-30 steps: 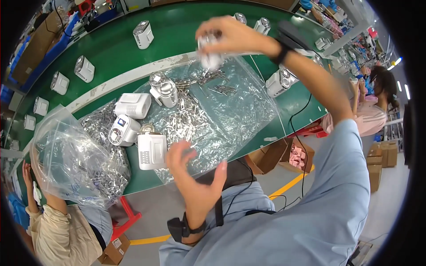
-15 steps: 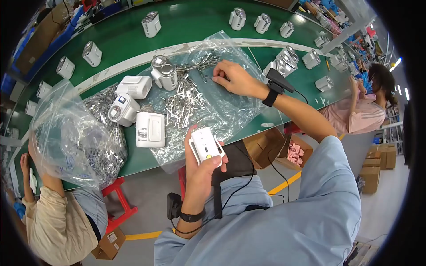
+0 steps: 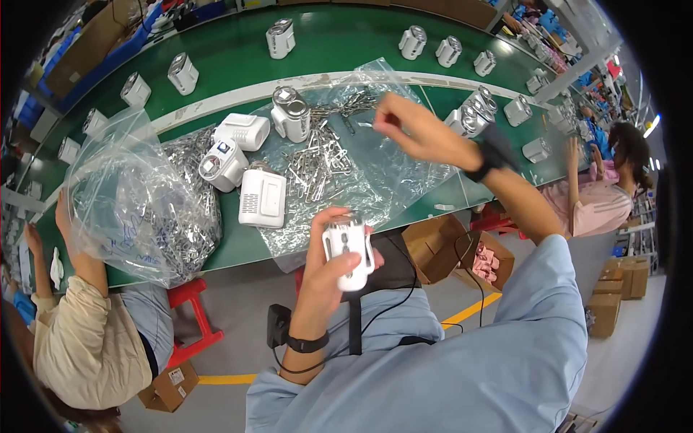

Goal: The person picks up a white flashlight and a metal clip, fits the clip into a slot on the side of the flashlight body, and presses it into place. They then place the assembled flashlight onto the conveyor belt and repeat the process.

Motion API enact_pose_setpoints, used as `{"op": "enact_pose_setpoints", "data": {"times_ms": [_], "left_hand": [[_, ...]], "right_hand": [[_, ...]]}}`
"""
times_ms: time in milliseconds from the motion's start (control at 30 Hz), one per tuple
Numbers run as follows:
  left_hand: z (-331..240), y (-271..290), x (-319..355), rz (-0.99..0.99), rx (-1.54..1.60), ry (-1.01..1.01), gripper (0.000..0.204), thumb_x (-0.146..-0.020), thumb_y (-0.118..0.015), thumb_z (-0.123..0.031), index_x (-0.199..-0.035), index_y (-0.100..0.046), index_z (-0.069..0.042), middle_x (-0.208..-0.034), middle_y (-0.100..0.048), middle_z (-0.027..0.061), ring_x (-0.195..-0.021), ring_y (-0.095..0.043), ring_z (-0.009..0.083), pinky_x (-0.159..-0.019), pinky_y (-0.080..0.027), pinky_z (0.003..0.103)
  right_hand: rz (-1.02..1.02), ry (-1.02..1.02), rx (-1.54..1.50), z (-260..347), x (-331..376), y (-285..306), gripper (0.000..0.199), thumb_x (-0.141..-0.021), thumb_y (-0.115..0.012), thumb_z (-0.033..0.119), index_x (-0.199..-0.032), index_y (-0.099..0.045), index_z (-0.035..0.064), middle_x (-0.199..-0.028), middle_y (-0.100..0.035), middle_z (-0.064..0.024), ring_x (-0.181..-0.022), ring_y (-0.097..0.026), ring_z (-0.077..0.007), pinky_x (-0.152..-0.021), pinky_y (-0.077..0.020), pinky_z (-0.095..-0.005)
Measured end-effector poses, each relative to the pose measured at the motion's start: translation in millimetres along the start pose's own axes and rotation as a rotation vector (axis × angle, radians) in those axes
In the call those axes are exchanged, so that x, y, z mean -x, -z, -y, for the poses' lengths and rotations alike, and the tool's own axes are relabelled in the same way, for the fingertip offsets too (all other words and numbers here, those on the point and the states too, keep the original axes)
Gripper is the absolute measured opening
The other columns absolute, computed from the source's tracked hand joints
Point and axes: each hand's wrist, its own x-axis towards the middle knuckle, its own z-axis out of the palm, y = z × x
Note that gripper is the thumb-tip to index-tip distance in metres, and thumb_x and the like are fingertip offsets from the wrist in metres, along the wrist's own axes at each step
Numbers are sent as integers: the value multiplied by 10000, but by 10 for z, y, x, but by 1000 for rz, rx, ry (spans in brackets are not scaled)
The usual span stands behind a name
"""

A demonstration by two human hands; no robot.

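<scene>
- Fingers of the left hand (image 3: 323,280) curl round a white device (image 3: 358,245), thumb across its front; the grip is closed and firm-looking. The device is in front of the person's body, just off the worktop's (image 3: 240,247) near edge, shiny end pointing away, which probably leaves its front face visible and the sides supported.
- Right hand (image 3: 427,136) hangs over the clear plastic sheet (image 3: 401,184), its fingers bent in and nearly together. A pale sliver (image 3: 365,124) shows beside the fingertips; whether it is pinched there, I cannot tell.
- Loose metal pieces (image 3: 316,172) lie on the sheet between the hands and four more white devices (image 3: 261,200), presumably spread out so single ones can be picked easily.
- Left of those devices, a bulging clear bag (image 3: 193,227) holds many similar pieces, likely to contain them.
- Beyond the pale rail (image 3: 211,103), other white units (image 3: 280,40) stand well apart, perhaps for easy reach.
</scene>
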Motion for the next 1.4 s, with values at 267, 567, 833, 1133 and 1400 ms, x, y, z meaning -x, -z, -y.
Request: {"op": "enact_pose_setpoints", "data": {"times_ms": [267,567,833,1133,1400], "left_hand": [[-308,-63,-46,482,-441,49,788,-649,-787,-203,-1347,-472,-21,-1394,-448,181,-1214,-538,301,-1020,-398,361],[-104,-100,-4,292,-356,-17,763,-666,-776,-168,-1354,-487,-10,-1381,-469,140,-1266,-471,232,-1070,-331,341],[-50,-132,-16,265,-427,-23,677,-738,-737,-145,-1349,-461,-47,-1316,-522,131,-1156,-535,185,-993,-405,306],[151,-305,-141,-335,-375,-219,287,-1019,-519,-223,-1263,-433,-99,-1063,-539,69,-864,-532,81,-717,-441,224],[263,-289,-215,-403,-592,-270,314,-1013,-540,-280,-1230,-427,-82,-961,-530,39,-849,-518,84,-682,-439,233]], "right_hand": [[618,7,-497,800,60,443,209,-948,-605,68,-1143,-595,-8,-876,-603,-71,-803,-607,-151,-716,-479,-295],[195,-296,-834,890,493,-27,127,-949,-636,100,-1042,-625,14,-908,-617,-17,-810,-584,-97,-721,-476,-257],[-133,-418,-1078,911,655,-503,99,-978,-599,109,-964,-581,13,-873,-564,4,-779,-545,-71,-716,-448,-239],[-42,-368,-988,1242,838,-395,77,-990,-558,63,-957,-525,2,-862,-536,-4,-713,-481,-61,-691,-426,-232],[-97,-312,-584,1114,882,-544,111,-963,-607,67,-942,-521,0,-819,-539,-38,-687,-485,-82,-590,-422,-247]]}}
